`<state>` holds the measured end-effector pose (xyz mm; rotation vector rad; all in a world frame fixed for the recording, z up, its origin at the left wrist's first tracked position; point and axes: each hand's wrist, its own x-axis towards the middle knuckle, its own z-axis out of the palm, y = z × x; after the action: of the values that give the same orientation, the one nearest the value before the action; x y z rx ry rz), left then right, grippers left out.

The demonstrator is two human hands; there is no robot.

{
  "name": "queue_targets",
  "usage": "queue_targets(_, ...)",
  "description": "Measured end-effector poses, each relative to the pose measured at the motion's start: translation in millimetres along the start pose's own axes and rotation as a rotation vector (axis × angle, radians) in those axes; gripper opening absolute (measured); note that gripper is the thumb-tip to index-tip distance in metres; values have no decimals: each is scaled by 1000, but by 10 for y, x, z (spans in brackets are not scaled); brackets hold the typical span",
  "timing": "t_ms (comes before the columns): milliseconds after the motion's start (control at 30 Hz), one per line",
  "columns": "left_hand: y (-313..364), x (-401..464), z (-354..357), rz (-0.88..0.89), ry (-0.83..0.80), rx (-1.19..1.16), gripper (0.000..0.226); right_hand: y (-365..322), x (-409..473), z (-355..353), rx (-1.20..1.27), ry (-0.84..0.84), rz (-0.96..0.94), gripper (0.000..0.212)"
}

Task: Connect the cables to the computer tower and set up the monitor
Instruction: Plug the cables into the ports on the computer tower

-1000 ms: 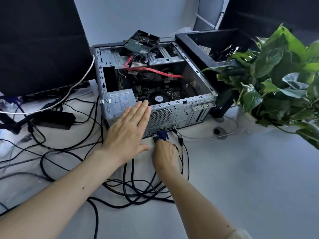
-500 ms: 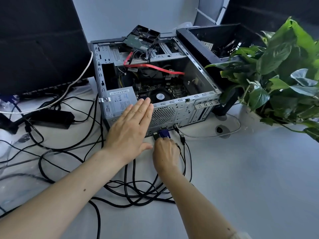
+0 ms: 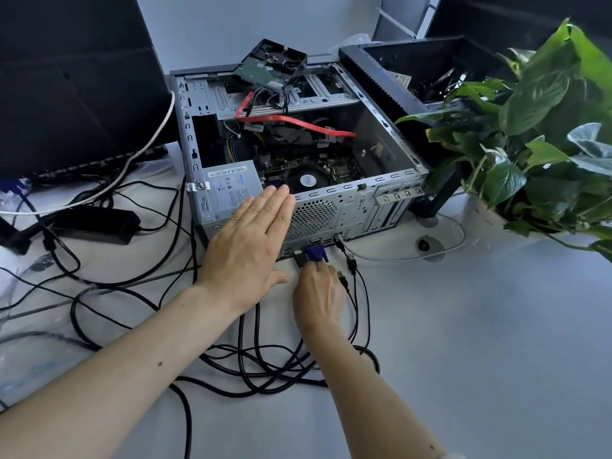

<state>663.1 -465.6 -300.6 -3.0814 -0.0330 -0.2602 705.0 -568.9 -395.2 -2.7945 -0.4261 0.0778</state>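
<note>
The computer tower [image 3: 298, 154] lies on its side on the pale worktop [image 3: 480, 326], its side panel off so the board, fan and a red flat cable [image 3: 298, 122] show from above. Its rear panel faces the person.

The left hand [image 3: 246, 251] is flat and released, fingers straight and together, pressed palm-first against the rear panel over the power supply and the edge of the round vent grille; it grasps nothing.

Just to the right of it and lower, the right hand [image 3: 319, 294] is clenched as a grip on the blue plug [image 3: 316, 253], fingertips curled round the plug's back end. The plug sits at the foot of the rear panel, right against the row of ports (whether it is fully seated cannot be told from here). A black plug [image 3: 299, 258] lies touching the blue one on its left side.

Right of the grip, two thin black cables [image 3: 352, 270] hang from the panel, one already in a port. Below both wrists a tangle of black cables [image 3: 265, 369] loops across the worktop. Far left of the left hand stands a dark monitor [image 3: 76, 81], with a black power brick [image 3: 96, 223] beneath it. Well to the right of the grip a leafy green plant [image 3: 536, 134] spreads over the worktop.
</note>
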Motion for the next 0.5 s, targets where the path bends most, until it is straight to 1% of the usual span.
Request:
queue_targets(100, -3, -2, 3, 4, -3, -1, 123, -28, 23, -18, -26, -18, 39, 18)
queue_targets(167, -24, 0, -5, 15, -12, 5, 124, -29, 60, -28, -15, -60, 25, 10)
queue_targets(200, -35, -4, -10, 19, -17, 6, 123, -23, 69, -39, -4, -43, 22, 8)
queue_targets(333, -50, -1, -14, 21, -17, -2, 123, -18, 79, -9, 15, 50, 48, 26)
queue_targets(500, -49, 0, -13, 24, -16, -4, 124, 47, 90, 28, 55, 144, 14, 29)
